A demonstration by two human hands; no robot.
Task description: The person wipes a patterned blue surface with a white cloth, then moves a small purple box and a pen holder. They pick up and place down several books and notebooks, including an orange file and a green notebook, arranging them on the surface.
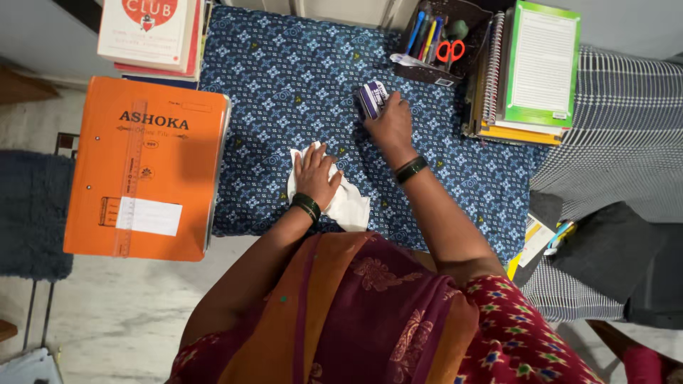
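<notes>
— Blue patterned cloth (284, 78) covers the whole worktop, and both hands rest on it. What is each one doing?

— Her left hand (315, 176) lies flat, fingers spread, pressing on a white rag (348, 203) that trails out toward her body. Her right hand (390, 124) is just ahead and to the side of it, its grip closed round a small purple-and-white box (373, 97), which pokes out past the fingertips.

— How should the wiping go, in your view?

— I'd judge it best to keep the palm flat on the rag so it doesn't bunch, and to lift the box clear instead of dragging it, so the cloth stays smooth underneath.

— And the count?

— One rag, one small box. Beyond the right hand stands one pen holder (441, 39) with one pair of red-handled scissors (449, 50) and several pens; I can't number those exactly. Beside it is one pile of notebooks (530, 71), green on top. Off to the left hand's side lies one orange folder (146, 167) with one ruler (130, 178) on it, and one stack of books (153, 35) farther off. Each wrist carries dark bangles.
</notes>
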